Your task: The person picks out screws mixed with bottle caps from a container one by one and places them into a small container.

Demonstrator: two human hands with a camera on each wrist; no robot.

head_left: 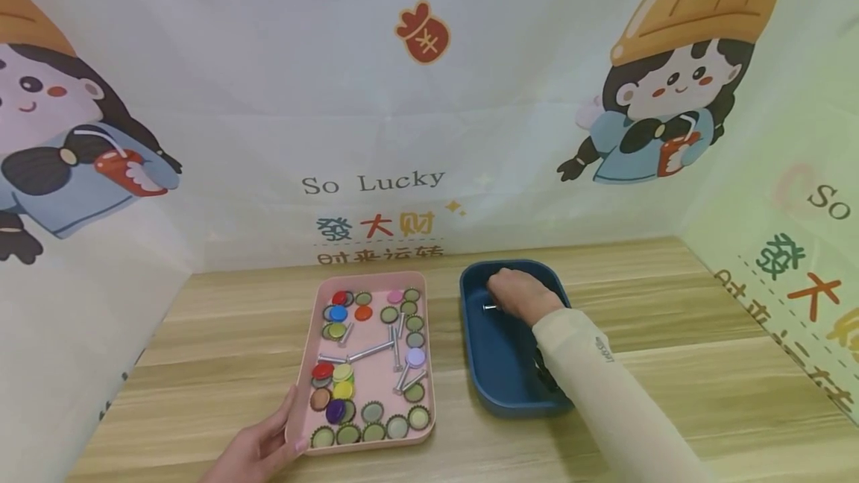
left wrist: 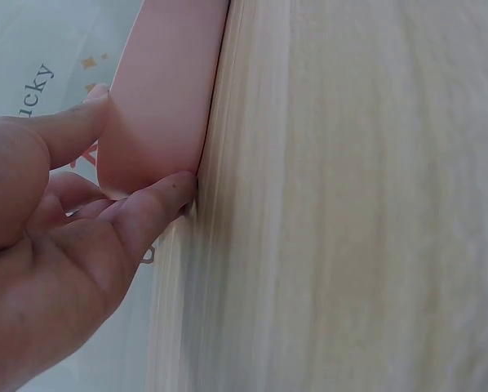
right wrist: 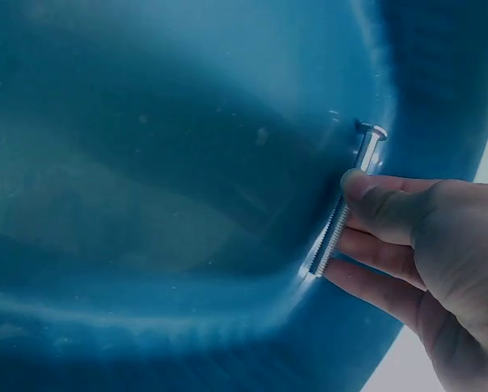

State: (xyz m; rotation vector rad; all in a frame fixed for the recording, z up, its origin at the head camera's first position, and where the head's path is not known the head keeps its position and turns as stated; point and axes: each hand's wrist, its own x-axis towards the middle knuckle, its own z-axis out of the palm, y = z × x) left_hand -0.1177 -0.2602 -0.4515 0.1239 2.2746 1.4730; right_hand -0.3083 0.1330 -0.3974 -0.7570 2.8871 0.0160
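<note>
My right hand (head_left: 523,295) is inside the far end of the blue tray (head_left: 499,367). Thumb and fingers pinch a silver bolt (right wrist: 365,155), its head free and its threaded end close to the tray's curved wall. At the near left corner of the pink tray (head_left: 372,380), my left hand (head_left: 258,444) grips the side. In the left wrist view, the thumb and fingers of the left hand (left wrist: 64,245) hold that corner from two sides, down by the tabletop. Bottle caps (head_left: 373,412) and several silver bolts (head_left: 370,351) lie in the pink tray.
Both trays stand side by side on a wood-grain tabletop (head_left: 671,364). A dark object (head_left: 546,375) in the blue tray is partly covered by the right sleeve (head_left: 604,379). A printed white sheet (head_left: 268,95) rises behind the table and along both sides.
</note>
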